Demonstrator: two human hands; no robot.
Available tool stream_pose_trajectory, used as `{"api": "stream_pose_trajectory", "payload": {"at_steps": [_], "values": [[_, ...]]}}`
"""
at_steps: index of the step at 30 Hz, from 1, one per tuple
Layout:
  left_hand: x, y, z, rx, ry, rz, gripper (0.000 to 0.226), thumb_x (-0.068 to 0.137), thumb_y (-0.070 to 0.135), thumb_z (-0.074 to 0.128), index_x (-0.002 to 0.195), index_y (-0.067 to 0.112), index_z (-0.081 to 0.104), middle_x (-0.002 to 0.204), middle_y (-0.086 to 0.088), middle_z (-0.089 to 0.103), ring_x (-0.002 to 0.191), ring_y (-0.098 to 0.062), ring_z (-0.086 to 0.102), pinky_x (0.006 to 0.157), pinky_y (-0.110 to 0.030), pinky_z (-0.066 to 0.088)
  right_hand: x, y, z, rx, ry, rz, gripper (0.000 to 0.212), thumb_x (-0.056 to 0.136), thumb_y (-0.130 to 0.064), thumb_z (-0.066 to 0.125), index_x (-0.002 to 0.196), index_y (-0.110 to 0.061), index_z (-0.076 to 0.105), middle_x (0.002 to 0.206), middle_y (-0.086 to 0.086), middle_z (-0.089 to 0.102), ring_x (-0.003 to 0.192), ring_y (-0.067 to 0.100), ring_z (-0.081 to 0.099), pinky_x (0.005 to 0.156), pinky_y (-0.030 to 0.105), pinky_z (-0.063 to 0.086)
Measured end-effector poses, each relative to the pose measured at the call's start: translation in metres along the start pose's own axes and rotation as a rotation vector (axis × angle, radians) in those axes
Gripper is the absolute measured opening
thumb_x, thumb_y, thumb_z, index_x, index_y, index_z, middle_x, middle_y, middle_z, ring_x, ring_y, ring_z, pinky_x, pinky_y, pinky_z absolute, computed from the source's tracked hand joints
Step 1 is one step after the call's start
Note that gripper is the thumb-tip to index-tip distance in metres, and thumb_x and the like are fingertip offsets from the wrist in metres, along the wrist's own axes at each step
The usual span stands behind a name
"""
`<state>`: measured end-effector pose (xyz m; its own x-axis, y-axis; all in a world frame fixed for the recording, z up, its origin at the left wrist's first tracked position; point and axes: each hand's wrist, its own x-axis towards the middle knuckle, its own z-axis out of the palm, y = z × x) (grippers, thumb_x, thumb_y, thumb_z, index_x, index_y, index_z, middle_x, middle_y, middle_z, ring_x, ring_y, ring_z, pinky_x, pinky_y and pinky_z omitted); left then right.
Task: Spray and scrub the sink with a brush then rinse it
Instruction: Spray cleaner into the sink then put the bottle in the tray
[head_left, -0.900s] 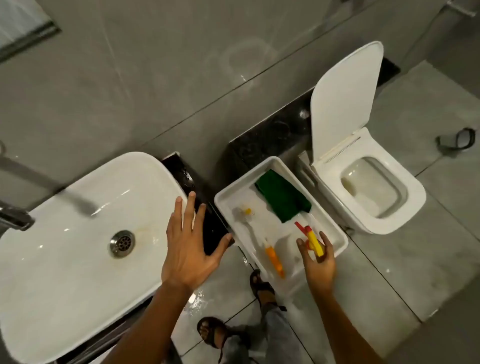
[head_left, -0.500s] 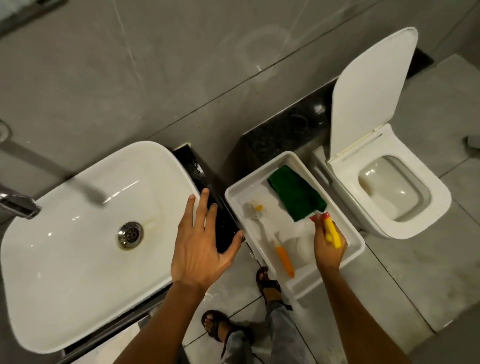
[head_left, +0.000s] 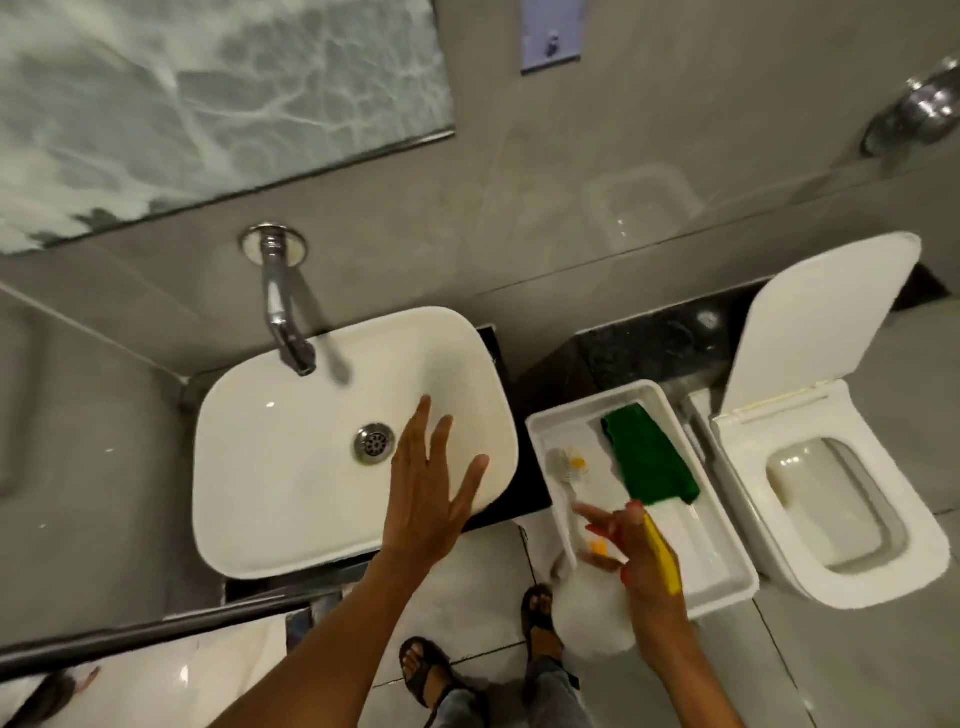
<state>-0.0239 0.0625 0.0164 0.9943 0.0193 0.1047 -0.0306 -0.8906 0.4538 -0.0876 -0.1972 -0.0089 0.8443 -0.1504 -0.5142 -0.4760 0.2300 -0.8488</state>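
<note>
white oval ceramic sink (head_left: 291, 467) sits under the chrome wall tap (head_left: 283, 322), basin dry-looking, no foam seen; judged: spraying not yet begun.

right hand (head_left: 636, 551) grasps a white-bodied spray bottle with yellow trigger head (head_left: 660, 551); index and middle fingers (head_left: 592, 514) stick out loose toward the sink, the rest curl round the neck. bottle body blurred, hangs below the hand, over the near-left corner of the white rectangular plastic tray (head_left: 727, 551).

left hand (head_left: 431, 493) is flat, fingers spread, holding nothing, above the right part of the basin beside the metal drain (head_left: 373, 441). contact with the basin: cannot tell.

key relation: sink lies to the left of the bottle, well apart from it. left hand is nearer the basin but is empty. judged: right hand must swing left across the tray edge and point the nozzle into the basin.

white-bristled brush with orange handle (head_left: 566, 467) lies in the tray, long axis running near-far, bristles far end, handle toward the right hand. green cloth (head_left: 649, 457) just beside it.
</note>
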Motion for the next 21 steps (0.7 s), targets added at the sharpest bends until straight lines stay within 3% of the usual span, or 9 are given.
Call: {"api": "stream_pose_trajectory", "payload": {"at_steps": [5,8,10,12,16,19,21], "values": [[-0.021,-0.064,-0.046,0.019,0.126,-0.178,0.067,0.103,0.053,0.058,0.157,0.017,0.043,0.177,-0.004,0.023,0.156,-0.029,0.039,0.124,-0.043,0.035,-0.035,-0.014,0.070,-0.047,-0.155,0.161,0.049,0.095,-0.051,0.061,0.119,-0.009,0.067,0.095,0.011,0.086,0.081,0.021,0.084,0.058,0.035,0.065],[-0.032,-0.100,-0.068,0.026,0.187,-0.315,0.065,0.103,0.054,0.054,0.156,0.016,0.046,0.175,-0.008,0.026,0.156,-0.033,0.037,0.124,-0.052,0.035,-0.054,-0.012,0.112,-0.142,-0.194,0.152,0.027,0.104,-0.037,0.057,0.122,-0.019,0.065,0.087,0.006,0.083,0.071,0.017,0.082,0.065,0.037,0.062],[-0.042,-0.127,-0.081,0.032,0.225,-0.397,0.068,0.102,0.057,0.050,0.154,0.013,0.048,0.173,-0.012,0.030,0.155,-0.037,0.037,0.123,-0.057,0.033,-0.067,-0.004,0.136,-0.260,-0.194,0.038,0.034,0.096,-0.050,0.058,0.124,-0.031,0.064,0.084,-0.002,0.083,0.074,0.016,0.082,0.074,0.039,0.062],[-0.050,-0.155,-0.092,0.029,0.245,-0.472,0.072,0.101,0.060,0.047,0.154,0.011,0.049,0.172,-0.014,0.031,0.154,-0.040,0.036,0.124,-0.059,0.030,-0.082,0.002,0.151,-0.360,-0.199,-0.034,0.040,0.087,-0.061,0.061,0.121,-0.041,0.064,0.082,-0.001,0.083,0.073,0.019,0.081,0.069,0.034,0.061],[-0.059,-0.199,-0.106,-0.011,0.281,-0.530,0.081,0.100,0.070,0.039,0.152,0.009,0.047,0.167,-0.018,0.034,0.151,-0.042,0.038,0.124,-0.059,0.035,-0.093,0.008,0.169,-0.371,-0.163,-0.034,0.021,0.095,-0.047,0.070,0.111,-0.034,0.075,0.095,0.004,0.081,0.067,0.022,0.083,0.053,0.019,0.056],[-0.058,-0.212,-0.106,-0.048,0.262,-0.521,0.079,0.101,0.067,0.042,0.153,0.009,0.046,0.167,-0.014,0.031,0.151,-0.040,0.037,0.124,-0.059,0.035,-0.100,0.011,0.178,-0.393,-0.231,0.009,0.036,0.093,-0.061,0.069,0.120,-0.038,0.070,0.095,0.006,0.084,0.082,0.018,0.084,0.066,0.033,0.065],[-0.056,-0.214,-0.103,-0.024,0.255,-0.491,0.074,0.102,0.063,0.044,0.152,0.008,0.048,0.167,-0.016,0.034,0.151,-0.041,0.039,0.124,-0.059,0.033,-0.102,0.015,0.184,-0.416,-0.264,0.016,0.035,0.092,-0.067,0.066,0.112,-0.038,0.070,0.083,0.011,0.083,0.075,0.018,0.082,0.067,0.039,0.065]]}}
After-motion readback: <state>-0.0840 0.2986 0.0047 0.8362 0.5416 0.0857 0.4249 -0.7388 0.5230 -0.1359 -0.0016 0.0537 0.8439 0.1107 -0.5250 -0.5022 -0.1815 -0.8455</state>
